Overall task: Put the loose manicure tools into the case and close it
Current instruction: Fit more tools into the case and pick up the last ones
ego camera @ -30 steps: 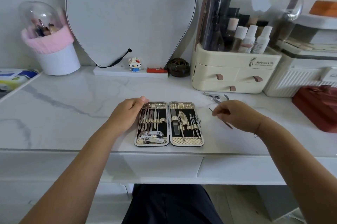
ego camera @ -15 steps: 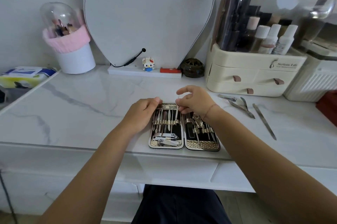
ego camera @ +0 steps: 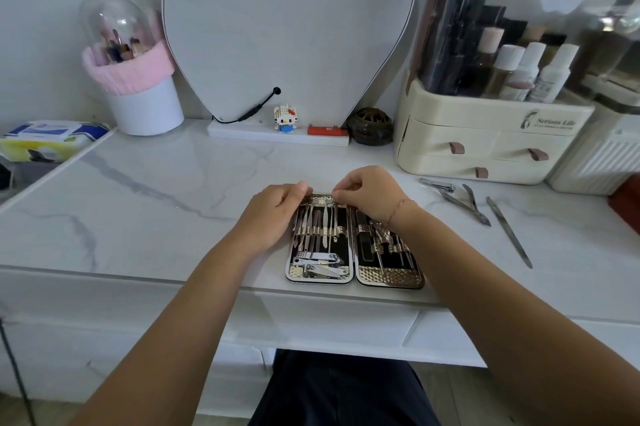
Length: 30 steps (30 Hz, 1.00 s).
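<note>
An open, gold-trimmed manicure case [ego camera: 353,245] with black lining lies flat near the front edge of the white marble-patterned table [ego camera: 156,203]. The left hand [ego camera: 273,214] rests curled on the case's left side, holding nothing visible. The right hand [ego camera: 372,193] pinches a thin metal tool [ego camera: 325,217] at the left half's top edge. Loose silver nippers [ego camera: 464,205], small clippers [ego camera: 438,185] and a slim metal file [ego camera: 509,231] lie well to the right.
</note>
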### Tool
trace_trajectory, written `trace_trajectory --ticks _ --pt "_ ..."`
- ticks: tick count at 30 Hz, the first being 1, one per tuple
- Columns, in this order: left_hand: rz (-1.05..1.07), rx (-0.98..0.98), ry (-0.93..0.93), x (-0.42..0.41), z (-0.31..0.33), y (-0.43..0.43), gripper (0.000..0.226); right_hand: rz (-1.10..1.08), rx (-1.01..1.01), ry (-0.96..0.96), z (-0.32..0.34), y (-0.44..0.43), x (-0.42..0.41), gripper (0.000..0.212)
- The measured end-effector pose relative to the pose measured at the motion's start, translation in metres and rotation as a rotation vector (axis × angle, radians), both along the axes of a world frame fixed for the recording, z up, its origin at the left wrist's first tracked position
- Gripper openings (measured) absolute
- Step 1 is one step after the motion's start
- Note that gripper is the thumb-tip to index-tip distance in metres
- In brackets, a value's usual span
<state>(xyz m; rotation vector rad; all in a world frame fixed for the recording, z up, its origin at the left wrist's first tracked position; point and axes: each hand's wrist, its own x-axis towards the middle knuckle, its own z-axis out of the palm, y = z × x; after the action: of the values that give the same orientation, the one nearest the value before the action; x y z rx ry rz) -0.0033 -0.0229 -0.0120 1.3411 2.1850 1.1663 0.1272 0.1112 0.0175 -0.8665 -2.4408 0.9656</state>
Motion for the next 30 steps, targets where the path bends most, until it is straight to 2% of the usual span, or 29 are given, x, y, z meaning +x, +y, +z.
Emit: trace_trajectory --ticks 4,11,14,17,22,24,27,30 --pt "-0.009 -0.002 0.007 0.0 0.0 0.0 0.046 0.022 0.038 -0.058 0.001 -0.005 0.004 0.027" --pt "-0.017 -0.006 0.012 -0.001 -0.001 0.0 0.047 0.006 0.02 -0.074 0.003 -0.012 0.016 0.037" --pt "-0.015 -0.006 0.007 -0.003 -0.002 0.0 0.047 0.016 0.0 -0.045 0.002 -0.016 0.023 0.032" --pt "-0.016 -0.014 0.012 -0.002 -0.001 0.0 0.047 -0.002 -0.021 0.061 0.005 -0.009 0.04 0.02" --pt "-0.025 -0.014 0.024 -0.001 0.0 0.0 0.047 -0.295 0.126 0.139 0.009 0.041 0.103 0.008" --pt "-0.028 -0.009 0.026 0.0 0.0 0.0 0.047 -0.394 0.094 0.085 0.007 0.06 0.135 0.006" --pt "-0.035 -0.008 0.033 0.001 0.001 0.0 0.047 -0.479 0.056 -0.054 -0.002 0.077 0.173 0.014" --pt "-0.028 -0.01 0.032 0.002 0.002 -0.001 0.046 -0.553 0.021 -0.087 -0.008 0.081 0.19 0.02"
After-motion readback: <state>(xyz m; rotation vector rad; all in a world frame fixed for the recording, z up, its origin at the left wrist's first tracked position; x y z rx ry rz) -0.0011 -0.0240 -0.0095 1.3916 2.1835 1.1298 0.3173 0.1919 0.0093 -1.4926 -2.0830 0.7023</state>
